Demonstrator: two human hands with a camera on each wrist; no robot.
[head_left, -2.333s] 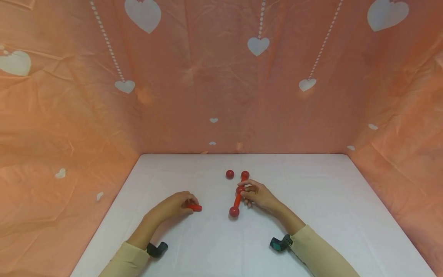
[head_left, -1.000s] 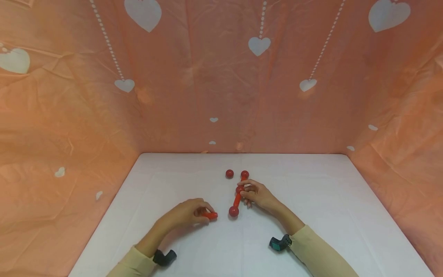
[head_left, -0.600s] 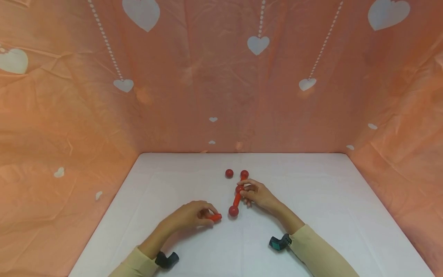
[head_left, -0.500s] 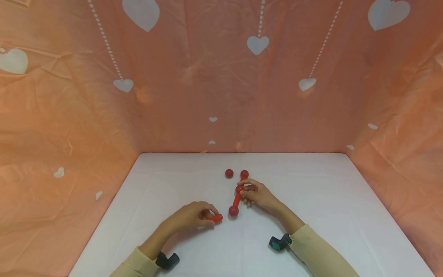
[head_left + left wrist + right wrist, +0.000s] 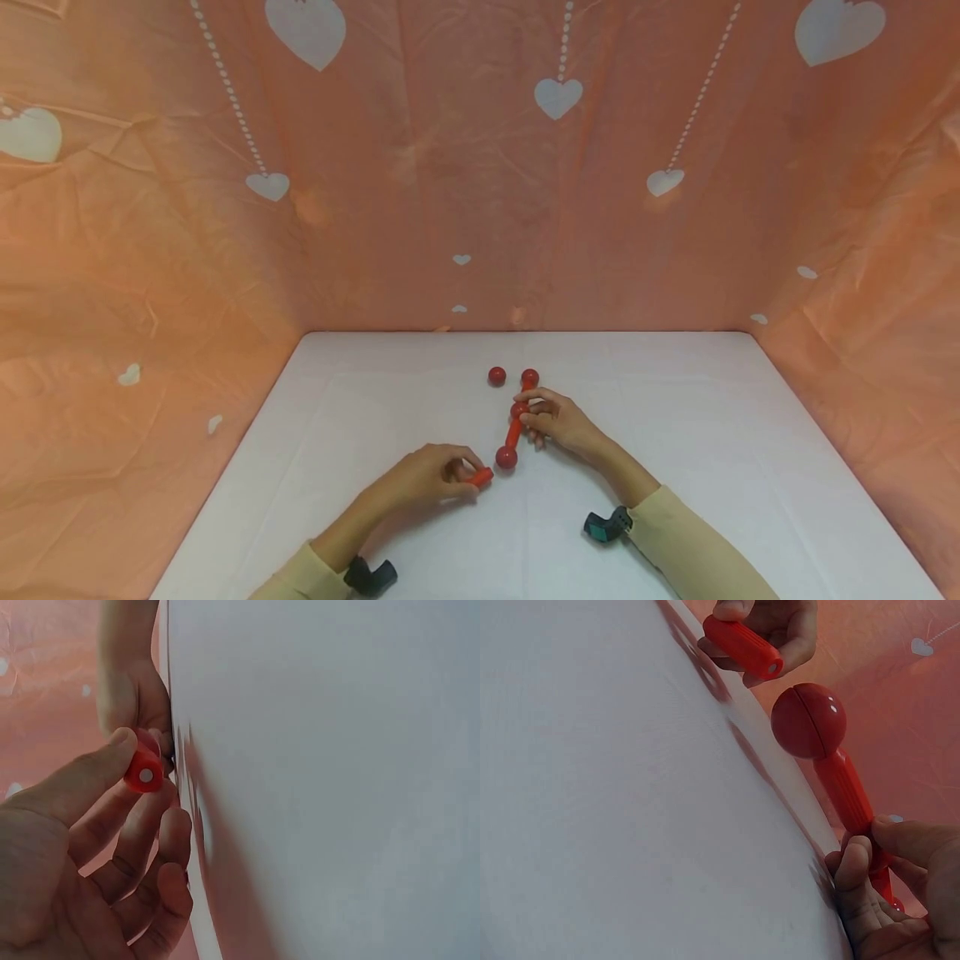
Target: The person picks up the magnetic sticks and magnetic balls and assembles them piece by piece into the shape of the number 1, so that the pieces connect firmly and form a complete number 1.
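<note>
Between its thumb and fingers, my left hand (image 5: 438, 475) pinches a short red rod (image 5: 482, 477). A pale round spot marks the rod's end in the left wrist view. My right hand (image 5: 564, 423) grips the middle ball of a chain (image 5: 513, 432) made of red balls and red rods. The chain's near ball (image 5: 808, 721) shows a dark seam in the right wrist view, a small gap from the rod in my left hand. Its far ball (image 5: 530, 378) lies beyond my right fingers, which partly hide the middle ball.
A loose red ball (image 5: 497, 377) lies on the white table (image 5: 675, 417), left of the chain's far end. Orange sheeting (image 5: 420, 208) with pale hearts rises behind the table and at both sides. Each wrist carries a dark camera (image 5: 608, 525).
My left hand has moved right and slightly nearer, bringing the rod close to the chain's near ball. The rod's free end has swung upward a little. My right hand and the chain hold still.
</note>
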